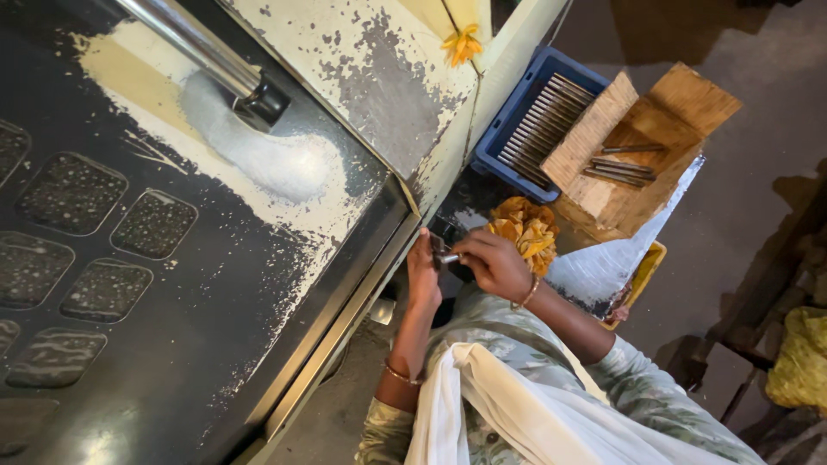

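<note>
Step in hand: we judged that we were fitting or working a small metal piece [447, 257] at the edge of the machine bed [258, 284], both hands brought together on it.
Left hand: our left hand [422, 274] was curled close against the bed's metal rim, fingers wrapped narrow around the near end of the piece; how firmly it gripped we could not tell.
Right hand: our right hand [493, 263] pinched the other end of the piece between thumb and fingertips, a tight small hold.
Where the piece was: just off the bed's right edge, between our two hands, touching both.
Around us: a yellow crumpled cloth [525, 231] lay just beyond the right hand; a wooden block [637, 155] carried a few metal rods [622, 165]; a blue tray [527, 120] of more rods stood beside it; white powder [276, 159] was heaped on the bed under a steel roller [194, 45].
Next move, as we judged: a steady left hand and a fine turn or push from the right, kept clear of the rim.
</note>
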